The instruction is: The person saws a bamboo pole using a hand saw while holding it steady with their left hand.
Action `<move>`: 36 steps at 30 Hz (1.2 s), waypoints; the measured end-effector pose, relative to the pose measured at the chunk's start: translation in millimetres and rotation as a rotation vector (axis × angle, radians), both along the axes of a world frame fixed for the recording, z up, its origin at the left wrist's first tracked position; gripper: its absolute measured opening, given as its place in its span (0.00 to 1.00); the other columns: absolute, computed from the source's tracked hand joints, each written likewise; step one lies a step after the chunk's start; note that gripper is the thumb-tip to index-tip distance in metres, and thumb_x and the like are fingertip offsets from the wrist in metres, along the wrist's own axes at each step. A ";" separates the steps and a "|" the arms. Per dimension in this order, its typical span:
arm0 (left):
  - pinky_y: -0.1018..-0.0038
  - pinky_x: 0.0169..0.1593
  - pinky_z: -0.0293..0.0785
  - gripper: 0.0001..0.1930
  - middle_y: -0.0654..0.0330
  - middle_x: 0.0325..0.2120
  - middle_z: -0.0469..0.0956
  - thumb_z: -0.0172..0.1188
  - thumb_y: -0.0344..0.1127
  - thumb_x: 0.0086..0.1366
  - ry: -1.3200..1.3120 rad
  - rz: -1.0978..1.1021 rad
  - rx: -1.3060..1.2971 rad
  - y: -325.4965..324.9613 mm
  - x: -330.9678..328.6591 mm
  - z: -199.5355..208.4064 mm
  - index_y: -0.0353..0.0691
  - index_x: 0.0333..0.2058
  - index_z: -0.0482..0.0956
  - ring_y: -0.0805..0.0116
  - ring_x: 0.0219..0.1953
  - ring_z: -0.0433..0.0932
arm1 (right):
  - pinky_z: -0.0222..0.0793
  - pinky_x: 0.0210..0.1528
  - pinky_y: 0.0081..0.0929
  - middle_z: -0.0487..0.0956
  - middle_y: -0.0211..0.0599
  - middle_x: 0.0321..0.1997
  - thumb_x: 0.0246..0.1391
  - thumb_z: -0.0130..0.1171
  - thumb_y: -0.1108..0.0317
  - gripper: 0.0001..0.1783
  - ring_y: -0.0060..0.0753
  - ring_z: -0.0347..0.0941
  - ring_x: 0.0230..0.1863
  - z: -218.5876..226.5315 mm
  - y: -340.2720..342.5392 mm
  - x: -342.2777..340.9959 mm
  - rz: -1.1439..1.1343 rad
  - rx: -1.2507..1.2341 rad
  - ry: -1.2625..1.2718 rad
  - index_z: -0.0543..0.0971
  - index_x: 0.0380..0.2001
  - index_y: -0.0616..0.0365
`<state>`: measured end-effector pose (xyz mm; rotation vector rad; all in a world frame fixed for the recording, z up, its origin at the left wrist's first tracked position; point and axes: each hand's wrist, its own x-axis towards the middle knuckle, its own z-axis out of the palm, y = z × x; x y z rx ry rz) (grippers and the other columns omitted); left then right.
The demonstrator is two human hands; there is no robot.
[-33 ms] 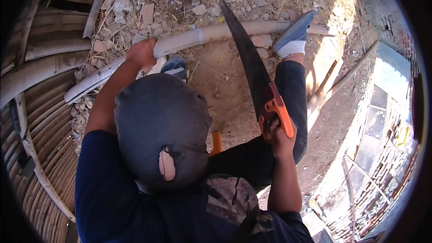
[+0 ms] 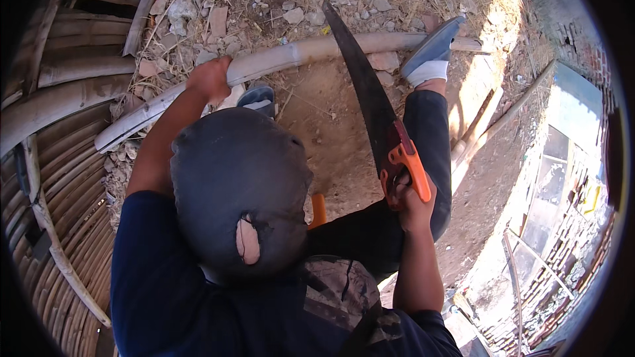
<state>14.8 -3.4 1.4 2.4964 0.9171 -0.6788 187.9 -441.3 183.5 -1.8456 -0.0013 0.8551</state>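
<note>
A long pale bamboo pole (image 2: 291, 55) lies across the rubble in front of me. My left hand (image 2: 210, 79) is closed on it, left of its middle. In my right hand (image 2: 415, 208) is a handsaw (image 2: 360, 76), gripped by its orange and dark red handle. The dark blade points away from me, and its tip end passes over the pole in this view; whether they touch I cannot tell. My right shoe (image 2: 430, 49) rests on or against the pole's right part. My bent left knee (image 2: 238, 172), in torn dark trousers, covers the near middle.
An orange curved piece (image 2: 319, 208) shows partly from behind the knee. Bamboo slat panels (image 2: 73, 218) stand on the left. Broken stones (image 2: 178, 13) and straw cover the far ground. More poles (image 2: 489, 122) and a brick wall (image 2: 595, 59) are on the right.
</note>
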 end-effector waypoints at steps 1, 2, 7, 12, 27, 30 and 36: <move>0.57 0.59 0.78 0.29 0.47 0.52 0.82 0.67 0.30 0.51 0.000 -0.001 -0.012 0.1 -0.1 3.8 0.40 0.55 0.75 0.47 0.55 0.82 | 0.65 0.24 0.18 0.74 0.29 0.24 0.48 0.57 0.76 0.05 0.19 0.69 0.21 5.4 4.6 -3.1 0.031 -0.013 -0.009 0.74 0.30 0.61; 0.57 0.59 0.78 0.28 0.47 0.51 0.82 0.67 0.30 0.51 -0.001 -0.004 -0.024 1.4 -1.3 7.2 0.39 0.54 0.76 0.48 0.55 0.82 | 0.65 0.25 0.19 0.74 0.29 0.25 0.48 0.57 0.76 0.05 0.19 0.69 0.21 11.4 9.9 -7.0 0.061 -0.026 -0.019 0.74 0.31 0.61; 0.58 0.59 0.78 0.32 0.45 0.47 0.84 0.71 0.34 0.47 0.028 -0.064 -0.118 8.8 1.3 0.2 0.37 0.54 0.77 0.47 0.55 0.82 | 0.68 0.26 0.20 0.75 0.32 0.28 0.47 0.58 0.76 0.08 0.22 0.71 0.23 41.8 19.6 -32.4 -0.023 -0.023 -0.092 0.74 0.33 0.62; 0.58 0.61 0.76 0.41 0.44 0.50 0.82 0.75 0.41 0.45 -0.043 -0.034 -0.325 15.0 -11.5 -22.1 0.38 0.61 0.76 0.46 0.56 0.80 | 0.69 0.26 0.21 0.75 0.36 0.31 0.46 0.59 0.76 0.10 0.25 0.73 0.24 65.3 0.6 -50.1 -0.102 0.142 -0.165 0.75 0.35 0.64; 0.54 0.60 0.77 0.26 0.50 0.53 0.79 0.66 0.33 0.56 -0.103 0.052 0.043 -24.4 -7.8 -5.7 0.42 0.56 0.77 0.48 0.57 0.81 | 0.72 0.36 0.22 0.78 0.29 0.31 0.49 0.62 0.77 0.07 0.21 0.74 0.31 20.8 -14.1 -51.3 0.124 -0.111 -0.171 0.77 0.34 0.61; 0.57 0.60 0.77 0.28 0.49 0.53 0.80 0.67 0.32 0.54 -0.040 0.017 -0.020 -15.8 -0.2 0.1 0.41 0.56 0.76 0.47 0.56 0.81 | 0.72 0.40 0.22 0.79 0.29 0.32 0.50 0.61 0.77 0.06 0.21 0.75 0.34 18.5 -11.9 -44.9 0.147 -0.123 -0.105 0.77 0.33 0.61; 0.57 0.60 0.78 0.29 0.47 0.53 0.80 0.68 0.33 0.51 -0.004 -0.010 -0.035 -2.5 -3.6 -13.7 0.39 0.55 0.77 0.47 0.56 0.81 | 0.71 0.40 0.22 0.78 0.29 0.32 0.52 0.58 0.76 0.06 0.21 0.74 0.33 35.8 -9.7 -43.1 0.159 -0.147 -0.081 0.77 0.35 0.63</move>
